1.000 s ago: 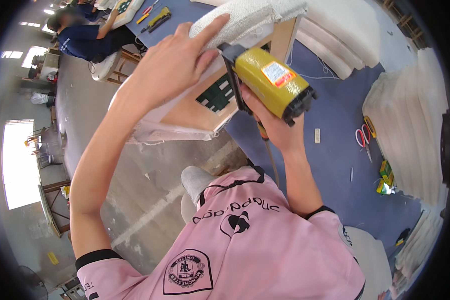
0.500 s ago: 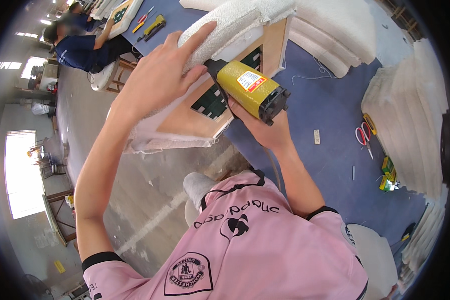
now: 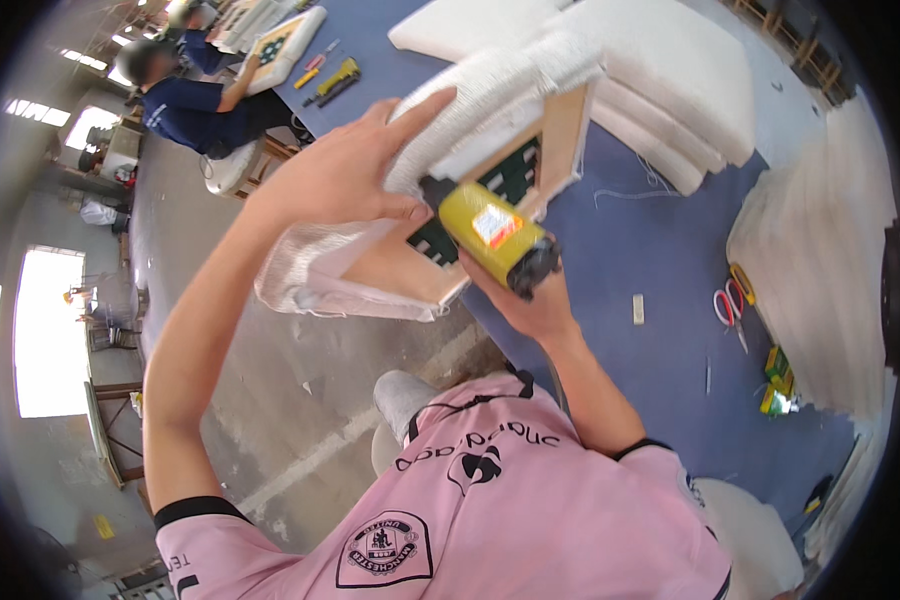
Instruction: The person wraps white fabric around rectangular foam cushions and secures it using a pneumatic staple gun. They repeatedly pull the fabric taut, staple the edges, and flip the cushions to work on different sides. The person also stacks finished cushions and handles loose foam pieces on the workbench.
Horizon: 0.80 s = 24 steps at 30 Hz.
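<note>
Staple gun [image 3: 458, 212] has shifted left along the padded panel [image 3: 390, 272], gripped by the right hand [image 3: 532, 305], its long axis slanting nose-first toward the left hand [image 3: 342, 172], spread over the panel's fabric.

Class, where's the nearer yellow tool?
Head view, just above centre: the yellow tool is in the right hand, right of the left hand, by the padded frame.

The left grip [image 3: 355, 165], forefinger [image 3: 425, 113] and thumb [image 3: 407, 208] spread apart, tops a bent left arm [image 3: 210, 295], while to its right the right grip [image 3: 525, 305] curls, fingers mostly hidden, forearm [image 3: 600, 385] behind it.
</note>
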### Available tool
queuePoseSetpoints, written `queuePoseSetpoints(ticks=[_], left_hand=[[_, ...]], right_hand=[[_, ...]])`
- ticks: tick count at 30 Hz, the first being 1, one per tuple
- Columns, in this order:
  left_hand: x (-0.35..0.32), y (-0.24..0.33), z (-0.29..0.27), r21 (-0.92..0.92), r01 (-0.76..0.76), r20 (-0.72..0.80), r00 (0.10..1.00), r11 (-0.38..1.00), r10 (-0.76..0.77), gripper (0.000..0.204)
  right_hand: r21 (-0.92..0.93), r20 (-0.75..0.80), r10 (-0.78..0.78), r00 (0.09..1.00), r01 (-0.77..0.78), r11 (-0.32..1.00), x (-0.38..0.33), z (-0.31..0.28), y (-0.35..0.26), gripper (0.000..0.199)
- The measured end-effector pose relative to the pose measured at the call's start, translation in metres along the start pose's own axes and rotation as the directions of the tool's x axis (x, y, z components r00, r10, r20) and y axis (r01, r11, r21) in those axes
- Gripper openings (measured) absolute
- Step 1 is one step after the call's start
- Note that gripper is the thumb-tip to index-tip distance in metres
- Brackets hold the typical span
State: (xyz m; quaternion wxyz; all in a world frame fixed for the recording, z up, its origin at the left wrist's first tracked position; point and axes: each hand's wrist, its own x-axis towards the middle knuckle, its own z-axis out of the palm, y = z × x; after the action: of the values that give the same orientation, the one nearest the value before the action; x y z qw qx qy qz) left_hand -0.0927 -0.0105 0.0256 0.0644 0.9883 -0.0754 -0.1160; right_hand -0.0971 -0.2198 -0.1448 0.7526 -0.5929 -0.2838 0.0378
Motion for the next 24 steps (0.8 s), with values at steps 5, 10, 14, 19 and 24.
queuePoseSetpoints(ticks=[5, 10, 14, 19, 24], left_hand=[[-0.003, -0.051, 0.002, -0.46, 0.512, 0.324, 0.858, 0.726, -0.399, 0.088], [-0.006, -0.039, 0.006, -0.407, 0.315, 0.134, 0.949, 0.857, -0.284, 0.08], [-0.017, -0.022, 0.01, -0.265, 0.237, -0.002, 0.969, 0.935, -0.246, 0.068], [-0.026, 0.015, 0.016, 0.015, 0.269, -0.186, 0.947, 0.963, -0.261, 0.056], [-0.026, -0.001, 0.031, 0.23, 0.185, -0.34, 0.935, 0.955, -0.099, 0.057]], right_hand=[[-0.178, 0.187, -0.058, 0.981, 0.091, 0.98, -0.004, 0.001, -0.015, 0.025], [-0.163, 0.136, -0.142, 0.981, 0.163, 0.973, 0.001, 0.01, -0.011, 0.025], [-0.188, 0.13, -0.122, 0.984, 0.146, 0.971, 0.0, 0.014, -0.009, 0.024], [-0.181, 0.136, -0.107, 0.985, 0.131, 0.975, 0.002, 0.014, 0.0, 0.025], [-0.163, 0.097, 0.063, 0.993, -0.046, 0.986, -0.004, 0.011, 0.004, 0.027]])
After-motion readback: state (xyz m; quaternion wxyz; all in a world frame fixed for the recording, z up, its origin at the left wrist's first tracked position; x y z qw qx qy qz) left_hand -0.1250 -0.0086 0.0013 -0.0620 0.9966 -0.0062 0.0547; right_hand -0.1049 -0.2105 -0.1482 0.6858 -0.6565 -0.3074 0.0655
